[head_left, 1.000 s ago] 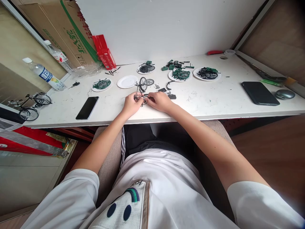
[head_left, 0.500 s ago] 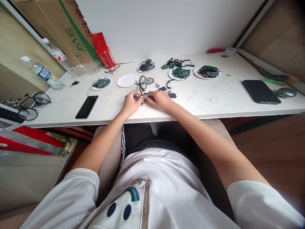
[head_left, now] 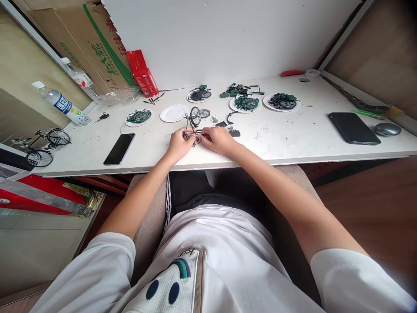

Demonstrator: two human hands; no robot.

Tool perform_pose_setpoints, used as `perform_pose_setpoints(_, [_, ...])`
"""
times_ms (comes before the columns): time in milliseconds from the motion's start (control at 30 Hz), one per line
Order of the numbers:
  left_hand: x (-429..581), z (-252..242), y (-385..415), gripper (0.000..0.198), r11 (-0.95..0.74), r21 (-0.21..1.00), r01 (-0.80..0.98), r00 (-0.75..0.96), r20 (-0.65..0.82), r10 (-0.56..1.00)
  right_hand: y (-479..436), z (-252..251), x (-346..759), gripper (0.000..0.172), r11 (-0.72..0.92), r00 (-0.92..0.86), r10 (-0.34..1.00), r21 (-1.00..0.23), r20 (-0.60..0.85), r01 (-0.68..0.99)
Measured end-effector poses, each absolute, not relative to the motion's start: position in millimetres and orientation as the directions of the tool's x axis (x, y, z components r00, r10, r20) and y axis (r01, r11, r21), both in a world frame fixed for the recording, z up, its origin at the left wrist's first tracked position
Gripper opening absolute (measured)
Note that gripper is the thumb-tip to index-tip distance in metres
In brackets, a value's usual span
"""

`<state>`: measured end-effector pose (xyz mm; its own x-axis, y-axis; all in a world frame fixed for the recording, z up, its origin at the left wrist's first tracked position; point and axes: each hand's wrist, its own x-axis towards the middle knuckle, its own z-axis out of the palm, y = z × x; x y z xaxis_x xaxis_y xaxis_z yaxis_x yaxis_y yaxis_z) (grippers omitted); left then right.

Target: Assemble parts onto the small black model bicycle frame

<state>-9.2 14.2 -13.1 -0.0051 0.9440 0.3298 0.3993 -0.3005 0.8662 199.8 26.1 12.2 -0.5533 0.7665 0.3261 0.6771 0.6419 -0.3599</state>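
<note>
A partly built black model bicycle (head_left: 195, 115) stands with a spoked wheel up at the desk's front middle. My left hand (head_left: 180, 144) is closed around its lower part, thumb and fingers pressed together. From the right, my right hand (head_left: 216, 138) pinches close against the model, its fingertips almost meeting the left ones. Whatever small piece those fingertips hold is hidden. A loose spoked wheel (head_left: 205, 113) lies just behind the model. Small metal bits (head_left: 214, 119), a curved black part (head_left: 231, 118) and a flat dark piece (head_left: 234, 133) are scattered beyond my right hand.
Paper plates of green and black parts (head_left: 139, 116) stand along the back, beside a bare plate (head_left: 173, 113). A phone (head_left: 119, 149), a complete model bicycle (head_left: 41, 145) and bottles (head_left: 61, 104) are to the left. A black case (head_left: 353, 128) and a mouse (head_left: 387, 129) sit right.
The camera view has tilted slightly, so the desk items sit a little differently in the picture. Both hands stay on the model with hardly any visible movement.
</note>
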Motion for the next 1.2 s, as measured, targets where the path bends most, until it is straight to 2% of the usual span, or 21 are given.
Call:
perform_pose_setpoints(600, [-9.2, -16.0, 16.1, 0.021, -0.282, 0.884, 0.374, -0.013, 0.309, 0.951, 25.4, 11.5, 200.9, 0.028, 0.633, -0.536, 0.774, -0.382, 0.338, 0.673])
perform_pose_setpoints(1200, [-8.7, -13.8, 14.5, 0.022, -0.277, 0.886, 0.372, -0.008, 0.301, 0.954, 26.0, 11.9, 201.0, 0.033, 0.644, -0.555, 0.764, -0.351, 0.329, 0.679])
